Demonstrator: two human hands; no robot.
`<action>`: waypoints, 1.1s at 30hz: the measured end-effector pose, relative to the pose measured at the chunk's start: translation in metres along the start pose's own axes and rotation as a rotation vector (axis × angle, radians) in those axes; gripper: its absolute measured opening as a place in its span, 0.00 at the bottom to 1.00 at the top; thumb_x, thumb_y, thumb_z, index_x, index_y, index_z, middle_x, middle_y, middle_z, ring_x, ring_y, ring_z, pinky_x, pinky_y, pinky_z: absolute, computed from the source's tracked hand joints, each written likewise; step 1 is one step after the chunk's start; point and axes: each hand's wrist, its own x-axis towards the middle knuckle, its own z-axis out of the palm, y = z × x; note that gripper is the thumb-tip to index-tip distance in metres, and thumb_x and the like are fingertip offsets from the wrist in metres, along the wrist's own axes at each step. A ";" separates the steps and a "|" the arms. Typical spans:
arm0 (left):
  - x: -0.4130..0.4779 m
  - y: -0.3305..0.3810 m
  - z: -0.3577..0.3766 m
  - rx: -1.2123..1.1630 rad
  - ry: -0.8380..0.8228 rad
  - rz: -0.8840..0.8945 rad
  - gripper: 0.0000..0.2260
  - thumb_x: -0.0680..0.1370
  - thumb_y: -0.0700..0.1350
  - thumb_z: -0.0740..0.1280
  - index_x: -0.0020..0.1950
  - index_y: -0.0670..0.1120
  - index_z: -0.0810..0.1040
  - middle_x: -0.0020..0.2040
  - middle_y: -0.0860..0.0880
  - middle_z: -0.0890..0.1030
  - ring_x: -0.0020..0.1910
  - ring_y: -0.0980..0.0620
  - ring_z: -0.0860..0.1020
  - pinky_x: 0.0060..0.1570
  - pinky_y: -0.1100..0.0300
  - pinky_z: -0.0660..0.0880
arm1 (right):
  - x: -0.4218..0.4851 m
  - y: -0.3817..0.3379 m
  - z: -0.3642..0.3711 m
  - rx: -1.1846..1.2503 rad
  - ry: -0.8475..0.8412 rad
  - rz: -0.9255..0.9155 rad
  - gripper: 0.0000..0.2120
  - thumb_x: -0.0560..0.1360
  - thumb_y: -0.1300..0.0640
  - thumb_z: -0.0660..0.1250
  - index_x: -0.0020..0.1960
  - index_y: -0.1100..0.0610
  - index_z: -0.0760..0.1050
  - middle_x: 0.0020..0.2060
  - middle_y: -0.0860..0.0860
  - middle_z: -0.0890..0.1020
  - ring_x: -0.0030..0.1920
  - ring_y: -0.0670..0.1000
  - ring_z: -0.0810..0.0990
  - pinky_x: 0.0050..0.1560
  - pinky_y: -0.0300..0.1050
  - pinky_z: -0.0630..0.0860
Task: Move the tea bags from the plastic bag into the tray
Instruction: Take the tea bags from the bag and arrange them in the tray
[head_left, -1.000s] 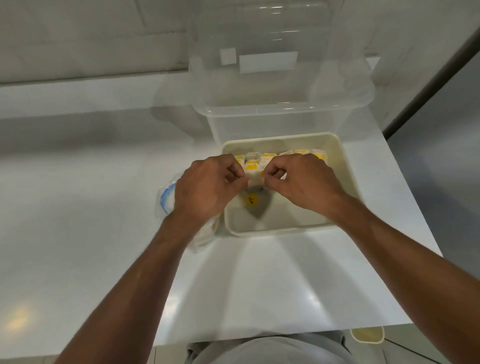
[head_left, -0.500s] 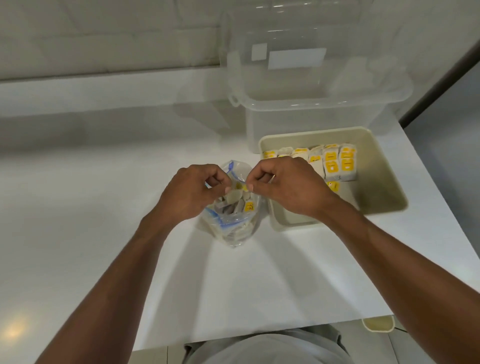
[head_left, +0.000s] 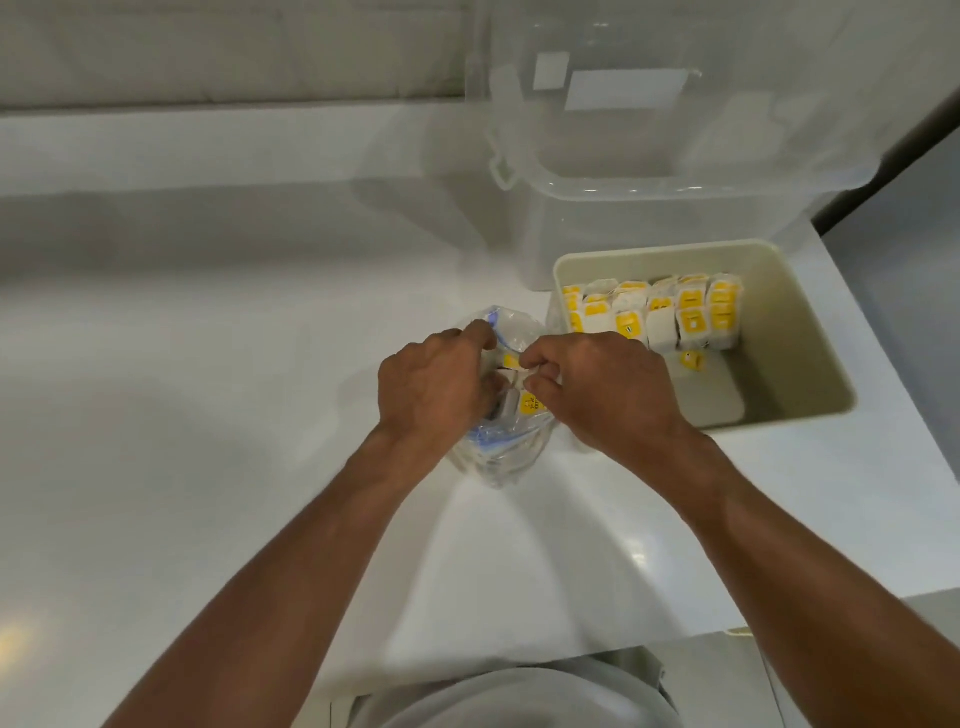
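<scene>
A clear plastic bag (head_left: 511, 457) with blue print stands on the white counter, with white and yellow tea bags (head_left: 525, 401) inside it. My left hand (head_left: 434, 387) has its curled fingers in the bag's mouth on the left side. My right hand (head_left: 597, 389) pinches tea bags at the mouth from the right. To the right sits a beige tray (head_left: 795, 374). A row of tea bags (head_left: 660, 317) stands along its far wall, and one yellow tag (head_left: 692, 359) lies loose on its floor.
A large clear storage box (head_left: 675, 156) stands behind the tray against the wall. The white counter (head_left: 208, 415) stretches to the left. Its right edge runs close beside the tray, its front edge near my body.
Both hands left the tray and came to the plastic bag on the left. They now reach deeper into its mouth than half a second ago.
</scene>
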 end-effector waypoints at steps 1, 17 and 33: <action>0.001 -0.001 0.001 -0.010 -0.007 0.004 0.13 0.78 0.58 0.65 0.60 0.57 0.77 0.51 0.53 0.83 0.46 0.45 0.81 0.40 0.59 0.69 | 0.001 -0.001 0.000 0.008 0.001 0.009 0.11 0.77 0.44 0.64 0.58 0.39 0.78 0.50 0.45 0.84 0.49 0.52 0.81 0.45 0.44 0.73; 0.000 -0.020 -0.028 -0.787 -0.163 -0.027 0.08 0.76 0.59 0.72 0.44 0.55 0.83 0.39 0.54 0.85 0.37 0.53 0.84 0.47 0.45 0.81 | 0.008 0.000 -0.004 0.305 -0.001 0.050 0.06 0.74 0.43 0.69 0.48 0.42 0.80 0.40 0.39 0.84 0.43 0.43 0.81 0.46 0.47 0.78; 0.009 -0.026 -0.018 -0.054 -0.147 0.045 0.07 0.78 0.57 0.65 0.54 0.61 0.79 0.48 0.57 0.83 0.46 0.49 0.79 0.41 0.58 0.72 | 0.007 0.005 -0.025 0.559 -0.026 0.130 0.16 0.70 0.36 0.72 0.38 0.49 0.81 0.31 0.41 0.84 0.36 0.41 0.82 0.45 0.40 0.78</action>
